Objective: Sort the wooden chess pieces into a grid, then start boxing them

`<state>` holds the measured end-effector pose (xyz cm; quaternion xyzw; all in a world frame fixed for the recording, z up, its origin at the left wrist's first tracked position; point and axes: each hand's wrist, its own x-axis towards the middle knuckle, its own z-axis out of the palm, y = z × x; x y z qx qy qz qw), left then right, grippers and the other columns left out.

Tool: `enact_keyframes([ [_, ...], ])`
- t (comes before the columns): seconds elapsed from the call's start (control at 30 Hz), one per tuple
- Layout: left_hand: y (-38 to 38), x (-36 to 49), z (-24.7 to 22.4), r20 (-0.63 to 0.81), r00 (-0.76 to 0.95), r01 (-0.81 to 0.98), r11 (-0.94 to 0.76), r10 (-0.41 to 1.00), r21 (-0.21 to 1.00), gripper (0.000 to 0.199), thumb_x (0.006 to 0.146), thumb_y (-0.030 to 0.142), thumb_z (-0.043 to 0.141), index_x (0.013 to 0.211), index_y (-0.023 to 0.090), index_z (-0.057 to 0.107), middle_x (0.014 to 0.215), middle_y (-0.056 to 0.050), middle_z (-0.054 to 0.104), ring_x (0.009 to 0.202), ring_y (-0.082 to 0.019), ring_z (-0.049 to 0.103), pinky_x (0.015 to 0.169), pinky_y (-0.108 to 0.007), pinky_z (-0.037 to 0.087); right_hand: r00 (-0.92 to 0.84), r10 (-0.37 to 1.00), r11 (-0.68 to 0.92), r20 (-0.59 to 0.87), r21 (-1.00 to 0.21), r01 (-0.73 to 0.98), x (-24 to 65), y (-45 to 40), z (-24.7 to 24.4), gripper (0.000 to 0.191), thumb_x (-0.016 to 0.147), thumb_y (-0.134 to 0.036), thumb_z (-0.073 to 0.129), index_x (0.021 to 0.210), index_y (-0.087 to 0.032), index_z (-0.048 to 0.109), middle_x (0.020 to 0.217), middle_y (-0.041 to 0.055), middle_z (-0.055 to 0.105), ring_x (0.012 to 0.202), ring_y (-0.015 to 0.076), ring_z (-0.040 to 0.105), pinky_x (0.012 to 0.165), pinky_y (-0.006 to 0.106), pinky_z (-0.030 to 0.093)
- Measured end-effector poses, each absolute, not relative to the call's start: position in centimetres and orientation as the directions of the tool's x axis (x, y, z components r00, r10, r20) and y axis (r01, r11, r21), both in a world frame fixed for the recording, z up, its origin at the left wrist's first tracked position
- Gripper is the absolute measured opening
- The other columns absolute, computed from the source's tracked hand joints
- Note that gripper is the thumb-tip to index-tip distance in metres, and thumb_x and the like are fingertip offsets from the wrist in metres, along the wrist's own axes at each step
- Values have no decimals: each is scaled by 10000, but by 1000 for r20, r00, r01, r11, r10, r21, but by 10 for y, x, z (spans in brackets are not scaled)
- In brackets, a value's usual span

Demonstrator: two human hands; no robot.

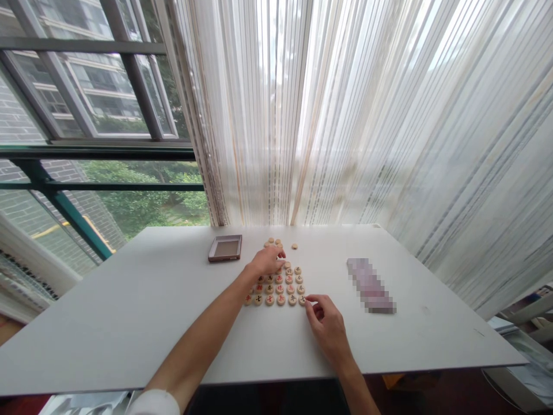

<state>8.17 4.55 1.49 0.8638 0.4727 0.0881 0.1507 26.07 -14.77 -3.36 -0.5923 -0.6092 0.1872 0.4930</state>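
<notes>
Round wooden Chinese chess pieces [280,289] with red and black characters lie in neat rows on the white table [173,323]. My left hand [270,260] reaches over the far left part of the rows, its thumb and index finger apart. A blank-topped piece [287,265] is right beside those fingertips; whether they touch it is unclear. The left hand hides some pieces. At the near right corner, my right hand [326,323] is curled, with thumb and index finger at the edge of the corner piece [302,300].
Several loose pieces [277,241] lie beyond the rows, with one piece [294,246] apart to their right. A shallow open box [225,248] sits at the back left. A blurred-out flat object [371,285] lies on the right. Curtains [345,115] hang behind the table.
</notes>
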Motion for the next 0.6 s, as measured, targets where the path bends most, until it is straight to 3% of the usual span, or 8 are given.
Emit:
enact_keyframes([
  [0.23, 46, 93, 11, -27, 554, 784, -510, 832, 354, 280, 975, 321, 587, 1213, 176, 607, 1234, -95, 625, 1026, -219, 646, 878, -422, 558, 183, 907, 230, 378, -812, 537, 261, -148, -34, 258, 964, -413, 536, 973, -202, 684, 917, 67, 685, 672, 181, 638, 649, 305, 537],
  [0.6, 43, 98, 9, 44, 572, 765, -552, 819, 331, 296, 968, 325, 598, 1220, 171, 603, 1249, -98, 618, 1063, -234, 635, 904, -446, 544, 186, 905, 234, 383, -812, 534, 260, -148, -33, 250, 963, -409, 540, 973, -205, 684, 924, 63, 687, 672, 177, 633, 647, 291, 533],
])
